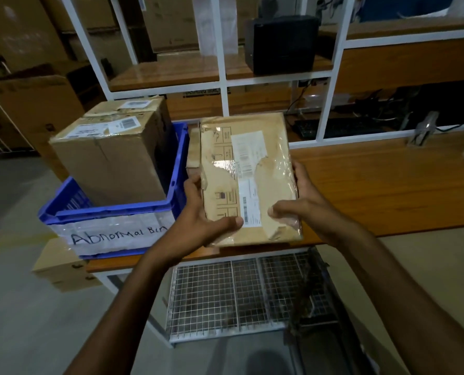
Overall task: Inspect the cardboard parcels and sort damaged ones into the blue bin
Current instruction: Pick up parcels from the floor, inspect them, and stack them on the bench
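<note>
We've got both hands on a flat cardboard parcel (248, 180), raised above the wooden table's (374, 185) near edge: left hand (204, 215) gripping its left side, right hand (304, 204) clamping the right. Its tape looks torn and wrinkled. Just left sits the blue bin (112, 215), a big cardboard box (112, 155) inside.

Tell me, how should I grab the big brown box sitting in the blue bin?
Probably with two hands from above, one on each side wall of the big cardboard box. It stands upright, well above the blue bin rim, so its upper sides are free while its bottom is hidden inside.
</note>
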